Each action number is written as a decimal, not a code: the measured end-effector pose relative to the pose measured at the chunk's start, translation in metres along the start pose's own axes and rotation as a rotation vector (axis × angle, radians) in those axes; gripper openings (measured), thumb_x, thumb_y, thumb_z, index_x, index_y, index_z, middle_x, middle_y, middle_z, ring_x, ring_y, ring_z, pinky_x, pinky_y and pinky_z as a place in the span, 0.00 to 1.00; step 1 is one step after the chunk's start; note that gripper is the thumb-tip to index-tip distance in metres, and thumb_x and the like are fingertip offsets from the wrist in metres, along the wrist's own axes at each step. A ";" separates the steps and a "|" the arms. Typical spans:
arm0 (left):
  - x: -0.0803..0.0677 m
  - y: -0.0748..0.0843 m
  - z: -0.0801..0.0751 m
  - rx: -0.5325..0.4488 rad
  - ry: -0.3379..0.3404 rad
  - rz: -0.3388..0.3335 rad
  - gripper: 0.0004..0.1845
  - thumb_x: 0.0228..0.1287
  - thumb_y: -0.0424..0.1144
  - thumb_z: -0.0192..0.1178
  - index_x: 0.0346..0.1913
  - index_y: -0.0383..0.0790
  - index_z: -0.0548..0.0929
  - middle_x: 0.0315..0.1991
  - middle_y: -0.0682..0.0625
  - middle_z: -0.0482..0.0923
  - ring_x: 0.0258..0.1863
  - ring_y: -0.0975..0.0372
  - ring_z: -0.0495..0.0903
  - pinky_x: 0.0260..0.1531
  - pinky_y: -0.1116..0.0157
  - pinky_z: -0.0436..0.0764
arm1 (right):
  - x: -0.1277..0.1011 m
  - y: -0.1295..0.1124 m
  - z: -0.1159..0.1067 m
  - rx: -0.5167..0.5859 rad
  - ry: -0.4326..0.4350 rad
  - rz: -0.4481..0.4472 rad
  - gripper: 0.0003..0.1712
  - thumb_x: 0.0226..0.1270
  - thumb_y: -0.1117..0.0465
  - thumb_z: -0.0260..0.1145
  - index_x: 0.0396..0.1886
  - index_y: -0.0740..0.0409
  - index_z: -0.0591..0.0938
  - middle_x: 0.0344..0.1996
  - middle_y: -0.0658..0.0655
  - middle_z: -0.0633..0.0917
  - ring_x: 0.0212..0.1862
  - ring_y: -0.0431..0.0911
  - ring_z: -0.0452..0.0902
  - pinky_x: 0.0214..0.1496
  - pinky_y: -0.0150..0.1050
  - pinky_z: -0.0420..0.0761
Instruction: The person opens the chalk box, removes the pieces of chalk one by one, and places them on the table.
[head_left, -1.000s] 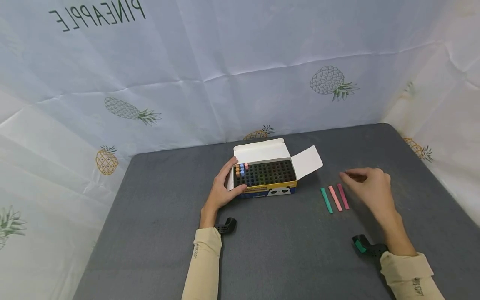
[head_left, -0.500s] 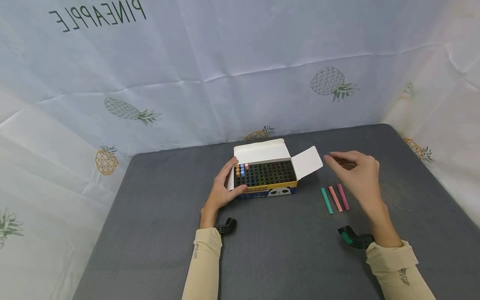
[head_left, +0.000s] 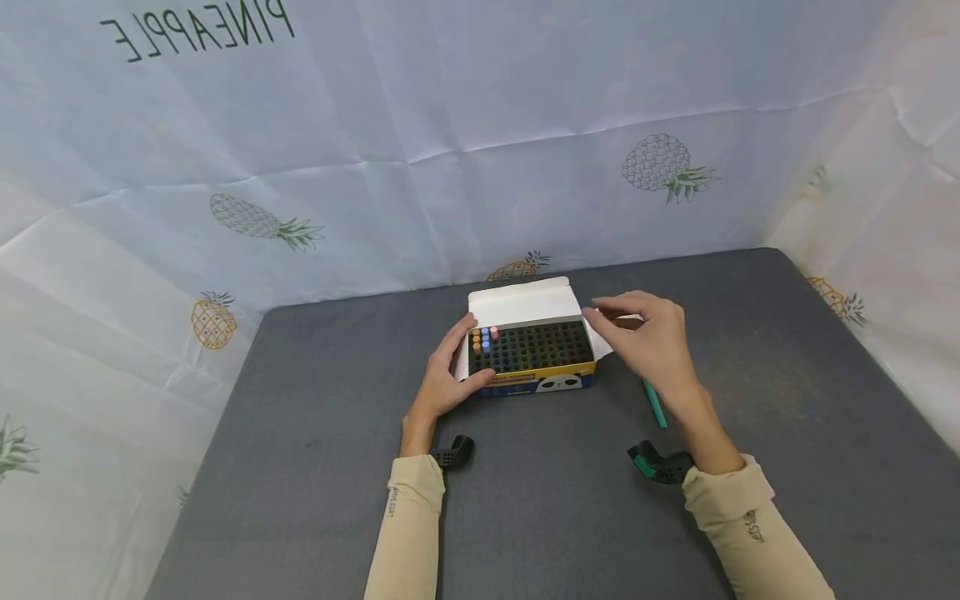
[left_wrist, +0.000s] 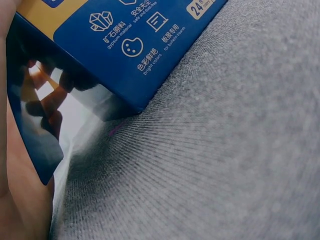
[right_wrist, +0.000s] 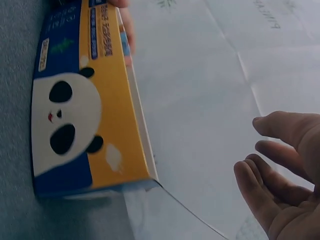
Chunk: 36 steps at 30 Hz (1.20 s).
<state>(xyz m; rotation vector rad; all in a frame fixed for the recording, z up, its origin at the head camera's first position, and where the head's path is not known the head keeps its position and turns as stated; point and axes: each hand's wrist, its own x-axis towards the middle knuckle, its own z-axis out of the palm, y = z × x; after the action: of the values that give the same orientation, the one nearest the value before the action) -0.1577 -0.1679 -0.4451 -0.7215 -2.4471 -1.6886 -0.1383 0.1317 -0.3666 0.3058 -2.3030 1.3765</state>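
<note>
A blue and yellow chalk box (head_left: 517,383) with a panda face lies on the table with its lid flaps up. My left hand (head_left: 438,383) grips its left end, thumb along the front side, fingers at the rear corner. A black insert with rows of holes (head_left: 536,346) fills the box. Orange (head_left: 476,340), blue (head_left: 485,340) and pink (head_left: 493,332) chalk sticks stand at its left end. My right hand (head_left: 648,337) hovers over the right flap (head_left: 596,340); in the right wrist view its thumb and fingers are apart, holding nothing.
A teal chalk stick (head_left: 656,406) lies on the grey table (head_left: 540,517) right of the box, partly behind my right hand. Pineapple-printed white cloth (head_left: 450,100) hangs behind the table and at its sides.
My right hand has moved left from beside the loose chalk to the box's right flap. It now hides the two pinkish sticks. My left hand and the box stay put.
</note>
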 end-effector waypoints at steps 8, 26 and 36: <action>0.000 -0.001 0.001 -0.002 0.003 -0.019 0.44 0.60 0.34 0.72 0.76 0.29 0.64 0.81 0.34 0.55 0.81 0.41 0.55 0.75 0.38 0.62 | 0.002 -0.001 0.027 0.002 -0.095 0.007 0.10 0.64 0.65 0.74 0.43 0.65 0.91 0.40 0.63 0.90 0.38 0.46 0.87 0.44 0.34 0.89; -0.001 -0.006 0.002 -0.006 0.015 0.001 0.42 0.63 0.40 0.72 0.75 0.29 0.66 0.80 0.34 0.56 0.80 0.42 0.57 0.74 0.40 0.65 | 0.004 0.000 0.096 0.013 -0.248 -0.079 0.11 0.64 0.66 0.74 0.44 0.68 0.90 0.35 0.64 0.88 0.34 0.53 0.89 0.38 0.42 0.90; 0.000 0.001 -0.001 -0.003 0.003 0.012 0.42 0.62 0.39 0.72 0.75 0.28 0.65 0.80 0.32 0.55 0.80 0.39 0.57 0.74 0.37 0.64 | 0.009 0.001 0.113 -0.048 -0.271 -0.098 0.10 0.64 0.65 0.75 0.42 0.67 0.91 0.32 0.63 0.88 0.31 0.51 0.88 0.36 0.41 0.90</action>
<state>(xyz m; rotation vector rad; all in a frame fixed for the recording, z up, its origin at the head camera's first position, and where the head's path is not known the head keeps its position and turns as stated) -0.1570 -0.1684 -0.4441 -0.7313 -2.4337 -1.6890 -0.1755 0.0333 -0.4095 0.6161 -2.4954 1.2971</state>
